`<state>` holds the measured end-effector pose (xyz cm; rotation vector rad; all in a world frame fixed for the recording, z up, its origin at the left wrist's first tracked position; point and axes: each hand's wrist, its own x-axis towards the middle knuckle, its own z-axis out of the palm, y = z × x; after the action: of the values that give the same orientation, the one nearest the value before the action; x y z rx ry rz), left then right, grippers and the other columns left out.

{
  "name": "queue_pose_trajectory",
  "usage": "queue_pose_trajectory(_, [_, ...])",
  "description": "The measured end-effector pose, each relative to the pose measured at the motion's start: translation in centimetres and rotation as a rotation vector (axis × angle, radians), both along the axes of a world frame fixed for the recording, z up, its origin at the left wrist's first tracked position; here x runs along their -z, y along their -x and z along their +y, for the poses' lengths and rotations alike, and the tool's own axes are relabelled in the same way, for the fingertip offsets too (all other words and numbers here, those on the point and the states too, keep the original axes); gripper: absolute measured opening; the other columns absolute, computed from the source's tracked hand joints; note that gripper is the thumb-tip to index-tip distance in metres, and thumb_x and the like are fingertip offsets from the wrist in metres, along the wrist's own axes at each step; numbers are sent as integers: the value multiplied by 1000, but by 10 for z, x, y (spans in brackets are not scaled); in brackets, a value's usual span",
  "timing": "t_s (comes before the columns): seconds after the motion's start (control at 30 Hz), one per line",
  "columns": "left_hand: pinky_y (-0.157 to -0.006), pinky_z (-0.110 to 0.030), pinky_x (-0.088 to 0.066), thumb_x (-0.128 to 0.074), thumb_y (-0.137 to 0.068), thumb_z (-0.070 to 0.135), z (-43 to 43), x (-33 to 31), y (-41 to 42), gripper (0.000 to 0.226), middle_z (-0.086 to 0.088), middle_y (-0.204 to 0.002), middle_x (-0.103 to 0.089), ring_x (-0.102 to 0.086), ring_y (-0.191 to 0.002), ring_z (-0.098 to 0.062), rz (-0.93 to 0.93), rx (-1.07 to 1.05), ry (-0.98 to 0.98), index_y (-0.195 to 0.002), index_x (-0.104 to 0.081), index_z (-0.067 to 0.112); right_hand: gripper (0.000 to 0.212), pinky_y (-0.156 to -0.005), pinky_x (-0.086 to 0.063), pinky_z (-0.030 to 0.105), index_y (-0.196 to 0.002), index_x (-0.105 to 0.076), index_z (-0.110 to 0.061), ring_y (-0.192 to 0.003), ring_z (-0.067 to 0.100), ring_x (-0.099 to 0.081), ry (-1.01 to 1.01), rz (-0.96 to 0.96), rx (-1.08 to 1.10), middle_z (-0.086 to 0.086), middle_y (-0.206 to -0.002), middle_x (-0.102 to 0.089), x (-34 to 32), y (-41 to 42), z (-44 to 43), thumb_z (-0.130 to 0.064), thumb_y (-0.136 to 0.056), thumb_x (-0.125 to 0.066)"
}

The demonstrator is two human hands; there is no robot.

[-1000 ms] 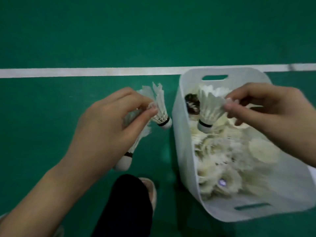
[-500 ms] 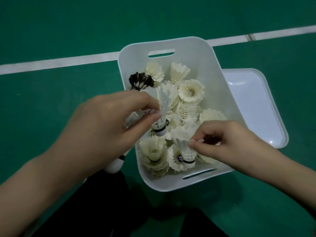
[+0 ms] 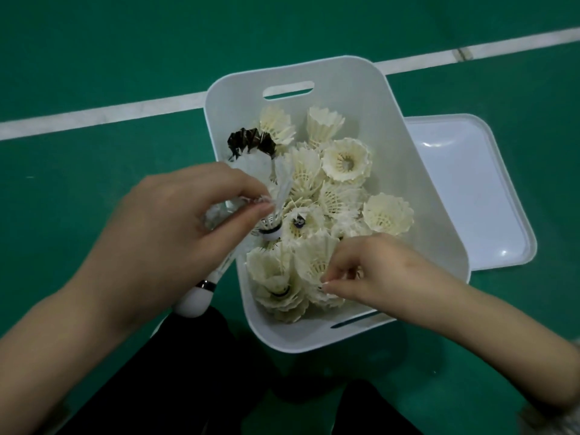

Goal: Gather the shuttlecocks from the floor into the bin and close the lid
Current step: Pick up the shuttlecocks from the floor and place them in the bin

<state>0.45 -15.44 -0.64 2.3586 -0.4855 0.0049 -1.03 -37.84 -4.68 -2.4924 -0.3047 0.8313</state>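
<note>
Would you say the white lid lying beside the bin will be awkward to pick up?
Probably a little. The lid looks thin, smooth and glossy, so likely light but slippery. It lies flat on the floor, partly tucked behind the bin, so fingers may need its raised rim.

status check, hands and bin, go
Left hand gripping shuttlecocks at bin edge. Right hand pinching one inside. Lid off, beside bin. Nothing blocking.

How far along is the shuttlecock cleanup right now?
Mostly done: the white bin already holds a heap of shuttlecocks. In hand: the left hand grips two shuttlecocks at the bin's edge, while the right hand sets another into the heap. Left: drop those in, then fit the lid, lying on the floor beside the bin.
</note>
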Motion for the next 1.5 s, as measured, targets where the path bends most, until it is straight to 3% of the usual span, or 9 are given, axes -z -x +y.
queue_pose_trajectory(0.33, [-63, -37, -54, -59, -85, 39, -2, 4, 0, 17, 19, -86, -68, -66, -78, -5, -6, 81, 40, -91, -72, 30, 21, -86, -46, 33, -97, -66, -35, -99, 8, -54, 106, -64, -147, -16, -102, -60, -1, -1, 4, -47, -81, -60])
queue_pose_trajectory(0.5, [-64, -38, -53, -58, -85, 40, -7, 3, -8, 18, 20, -87, -67, -65, -79, -6, -21, 113, 13, -91, -72, 30, 21, -62, -43, 10, -94, -55, -41, -68, -3, -55, -322, -235, 241, -35, -82, -55, -35, -6, 0, -43, -76, -65])
queue_pose_trajectory(0.6, [-62, -38, -53, -58, -86, 39, -12, 2, -10, 19, 17, -87, -67, -65, -78, -9, -26, 190, 18, -91, -72, 28, 38, -62, -44, 11, -109, -47, -37, -74, 6, -59, -482, -402, 193, -26, -106, -50, -49, -8, -2, -22, -81, -69])
queue_pose_trajectory(0.67, [-59, -39, -52, -58, -87, 39, -15, 2, -8, 19, 16, -88, -66, -65, -77, -10, -27, 256, 16, -91, -72, 27, 42, -66, -43, 10, -117, -47, -31, -78, 9, -59, -455, -458, 26, -11, -119, -47, -48, -8, 1, -18, -82, -66])
queue_pose_trajectory(0.8, [-58, -38, -53, -57, -87, 37, -16, 3, -3, 20, 12, -92, -66, -65, -78, -11, -50, 315, -8, -94, -71, 25, 25, -70, -45, 11, -106, -59, -25, -82, -1, -59, -361, -385, -25, -17, -87, -63, -36, -6, 8, -18, -82, -60])
queue_pose_trajectory(0.93, [-67, -6, -43, -50, -84, 49, -2, -3, -2, 31, 21, -98, -56, -54, -73, 5, -24, 80, 88, -115, -49, 42, 14, -70, -49, 22, -85, -60, -30, -78, 6, -59, -364, -437, 171, -18, -81, -62, -43, -13, 0, -17, -84, -66])
queue_pose_trajectory(1.1, [-67, -48, -49, -47, -79, 69, 38, 2, -15, 30, 9, -88, -59, -57, -69, -28, 19, -244, 298, -96, -47, 44, 9, -72, -53, 22, -82, -60, -29, -71, 8, -64, -371, -402, 380, -7, -88, -61, -44, -44, -10, -24, -88, -58])
queue_pose_trajectory(1.3, [-77, -48, -46, -50, -80, 33, 41, 9, -13, 12, 3, -88, -59, -57, -83, -23, 56, -178, 211, -91, -48, 26, 23, -74, -34, 24, -103, -67, -17, -85, 11, -49, -105, -523, 168, -9, -91, -57, -21, -97, 22, -30, -94, -50])
queue_pose_trajectory(1.5, [-82, -20, -42, -59, -85, 17, 43, 11, -13, 6, 7, -91, -57, -55, -87, -9, -155, -120, 25, -90, -62, 18, 22, -83, -47, 39, -102, -68, -21, -105, 21, -48, 92, -410, 83, 4, -100, -67, 29, -116, 40, -31, -94, -51])
